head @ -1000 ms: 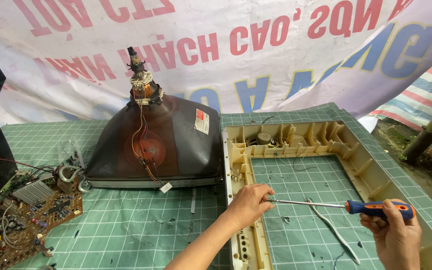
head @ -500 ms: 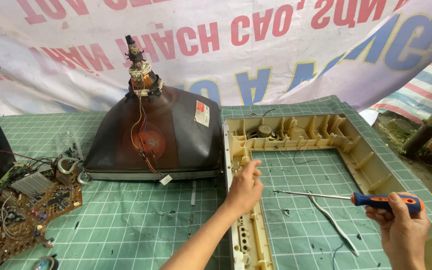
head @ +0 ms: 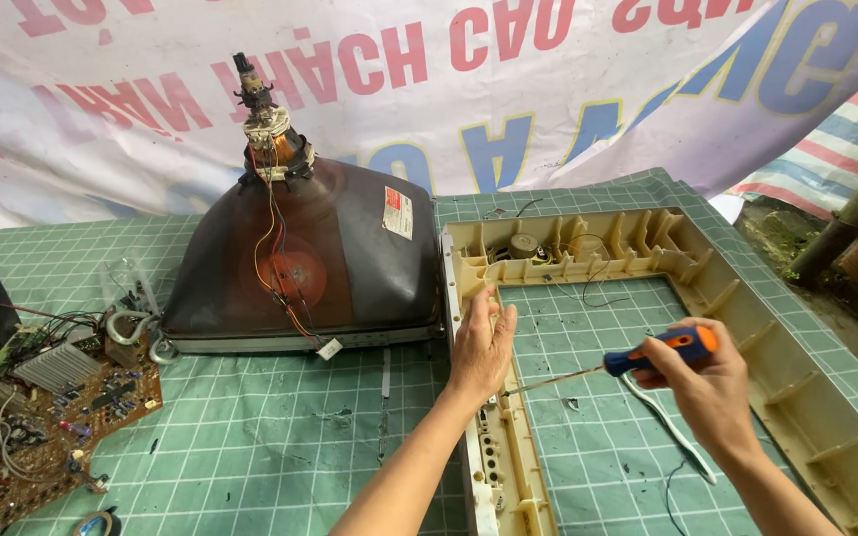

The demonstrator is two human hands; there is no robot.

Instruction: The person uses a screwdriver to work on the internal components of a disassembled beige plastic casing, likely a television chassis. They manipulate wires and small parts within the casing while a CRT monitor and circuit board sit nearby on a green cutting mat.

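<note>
The left hand (head: 482, 342) lies flat, fingers together, holding nothing, on the beige frame's (head: 826, 397) left rail. Right of it, the right hand (head: 707, 382) grips a screwdriver (head: 638, 359), tip pointing at the rail.

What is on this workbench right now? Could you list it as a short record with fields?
Surface: green cutting mat
Left hand: flat on the left side of the beige plastic frame
Right hand: holds an orange-handled screwdriver, tip pointing toward the frame's left side
Beside frame: dark picture tube, face down
Far left: brown circuit board
</note>
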